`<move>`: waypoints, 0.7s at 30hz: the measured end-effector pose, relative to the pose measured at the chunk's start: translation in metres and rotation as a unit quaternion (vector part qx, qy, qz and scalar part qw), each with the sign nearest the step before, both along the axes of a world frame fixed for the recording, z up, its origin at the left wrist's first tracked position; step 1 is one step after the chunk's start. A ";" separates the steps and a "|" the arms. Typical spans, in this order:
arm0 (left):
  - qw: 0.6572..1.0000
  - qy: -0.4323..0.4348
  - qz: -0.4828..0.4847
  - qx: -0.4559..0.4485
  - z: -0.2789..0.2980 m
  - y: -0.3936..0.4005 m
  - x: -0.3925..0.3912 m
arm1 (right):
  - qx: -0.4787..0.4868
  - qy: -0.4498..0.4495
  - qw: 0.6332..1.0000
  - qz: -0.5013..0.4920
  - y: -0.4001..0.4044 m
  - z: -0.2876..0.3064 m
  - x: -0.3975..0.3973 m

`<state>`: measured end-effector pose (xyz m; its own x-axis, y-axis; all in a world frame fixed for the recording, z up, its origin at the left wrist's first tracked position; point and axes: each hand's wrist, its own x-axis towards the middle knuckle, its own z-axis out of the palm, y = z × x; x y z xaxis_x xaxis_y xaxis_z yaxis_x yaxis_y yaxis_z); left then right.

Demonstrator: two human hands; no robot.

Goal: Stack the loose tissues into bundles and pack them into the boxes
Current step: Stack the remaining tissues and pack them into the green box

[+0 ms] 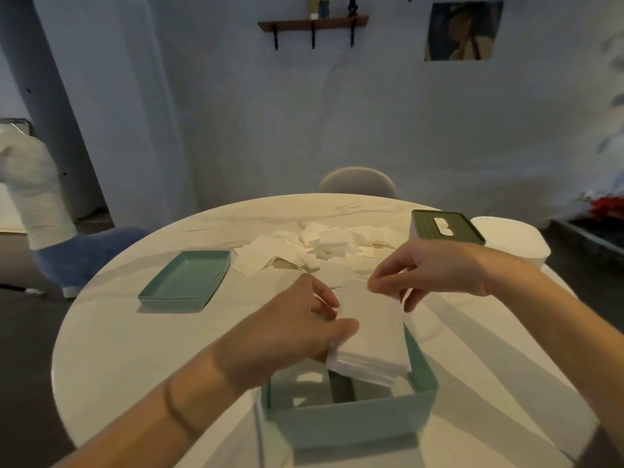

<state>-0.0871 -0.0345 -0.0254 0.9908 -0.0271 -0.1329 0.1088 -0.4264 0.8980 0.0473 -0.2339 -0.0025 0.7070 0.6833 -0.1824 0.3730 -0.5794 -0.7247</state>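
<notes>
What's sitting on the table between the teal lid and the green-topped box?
The head view shows a pile of loose tissues spread on the table between the teal lid and the green-topped box.

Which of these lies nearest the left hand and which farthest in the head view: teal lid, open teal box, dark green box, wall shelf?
From the left hand:
1. Open teal box, directly below it at the near table edge.
2. Teal lid, lying flat to the left.
3. Dark green box, far right of the table.
4. Wall shelf, high on the back wall.
</notes>
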 end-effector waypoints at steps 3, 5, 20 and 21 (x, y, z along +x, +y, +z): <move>0.999 0.033 -0.013 0.020 -0.009 -0.010 -0.001 | -0.034 -0.076 0.996 -0.011 -0.003 -0.001 -0.003; 0.998 0.053 -0.021 0.032 -0.012 -0.015 0.000 | -0.050 -0.101 0.994 -0.012 -0.003 -0.002 -0.005; 0.988 0.041 -0.077 0.127 -0.022 -0.007 0.003 | -0.209 -0.209 0.954 -0.042 0.009 -0.038 -0.008; 0.987 0.037 -0.087 0.127 -0.021 -0.006 0.003 | -0.216 -0.207 0.953 -0.038 0.009 -0.040 -0.007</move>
<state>-0.0838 -0.0405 -0.0460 0.9613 -0.1530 -0.2293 0.0752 -0.6547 0.7522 0.0407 -0.2245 -0.0427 0.8242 0.5512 -0.1299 0.5201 -0.8275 -0.2115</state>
